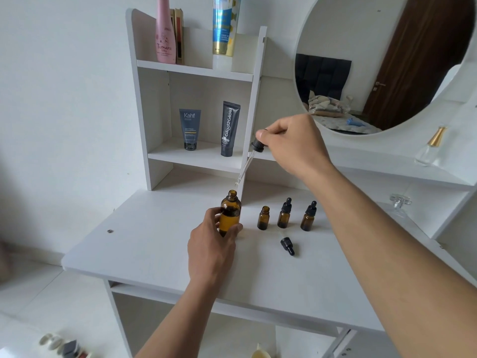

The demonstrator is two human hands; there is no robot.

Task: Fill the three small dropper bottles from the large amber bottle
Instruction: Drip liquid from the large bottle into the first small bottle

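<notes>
The large amber bottle point(230, 212) stands uncapped on the white table point(154, 249), and my left hand point(213, 244) grips its lower body. My right hand point(291, 143) pinches the black bulb of a big dropper point(251, 157), whose glass tube slants down with its tip just above the bottle's mouth. To the right stand three small amber bottles: the nearest one point(263, 217) is uncapped, while the middle one point(284, 213) and the right one point(308, 216) wear black dropper caps. A small loose dropper cap point(287, 244) lies on the table in front of them.
A white shelf unit point(196, 153) rises behind the bottles, holding two dark tubes, a pink bottle and a blue-white tube. A round mirror point(382, 60) hangs at the right. A glass perfume bottle point(431, 147) and a glass stopper point(399, 202) stand at the far right.
</notes>
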